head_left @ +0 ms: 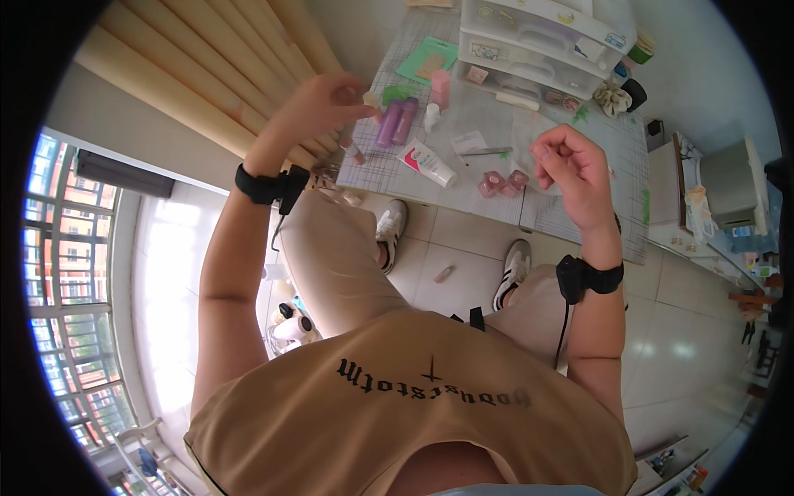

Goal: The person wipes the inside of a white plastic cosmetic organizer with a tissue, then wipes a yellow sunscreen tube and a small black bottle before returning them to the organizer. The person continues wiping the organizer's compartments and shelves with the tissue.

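My left hand (324, 107) is raised over the far left part of the desk, thumb and fingers apart with nothing visible between them. Two purple tubes (397, 122) lie close to its fingertips, beside a small white bottle (432, 117) and a pink box (440, 89). On the right, my right hand (575, 169) has its fingers curled in; whatever they may hold is too small to make out. A clear plastic sheet or bag (529, 132) lies by those fingers. Just left of them sit pink faceted containers (501, 183). A white and red squeeze tube (427, 164) rests near the desk's front edge.
A white drawer unit (542, 45) stands at the back of the desk (480, 202). A grey slim tool (488, 151) and a green packet (430, 59) lie on the top. A scrunchie (612, 99) is at the right. A small item (445, 274) lies on the floor between my shoes.
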Tool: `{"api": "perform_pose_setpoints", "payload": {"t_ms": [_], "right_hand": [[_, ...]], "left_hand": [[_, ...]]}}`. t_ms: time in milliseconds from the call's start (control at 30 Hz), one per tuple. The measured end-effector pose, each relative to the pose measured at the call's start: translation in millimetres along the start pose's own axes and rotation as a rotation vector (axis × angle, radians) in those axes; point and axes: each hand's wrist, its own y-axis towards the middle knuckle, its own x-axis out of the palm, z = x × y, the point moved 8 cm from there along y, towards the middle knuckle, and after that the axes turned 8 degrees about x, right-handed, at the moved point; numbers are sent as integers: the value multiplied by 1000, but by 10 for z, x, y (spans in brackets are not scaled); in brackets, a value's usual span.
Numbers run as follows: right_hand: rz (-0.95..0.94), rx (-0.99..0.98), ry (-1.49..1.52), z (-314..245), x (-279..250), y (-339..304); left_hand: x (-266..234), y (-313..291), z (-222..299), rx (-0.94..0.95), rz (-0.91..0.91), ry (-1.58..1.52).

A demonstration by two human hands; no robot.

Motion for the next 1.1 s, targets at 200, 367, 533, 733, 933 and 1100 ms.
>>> {"api": "perform_pose_setpoints", "payload": {"t_ms": [200,367,533,733,933,1100], "right_hand": [[108,-54,34,-99,-115,-32],[266,-233,41,-448,-403,-135],[478,-382,-81,-982,-875,-109],[673,-438,-452,-1696,-1342,409],[460,-208,-727,-1537,-1271,600],[70,92,-1120,-313,-733,185]], "left_hand": [[187,-401,-5,-49,-237,72],[302,-375,154,33,-50,135],[351,-313,124,30,63,12],[364,-326,71,8,163,-127],[63,-628,245,-62,189,-69],[-44,-874,694,-24,203,-399]]}}
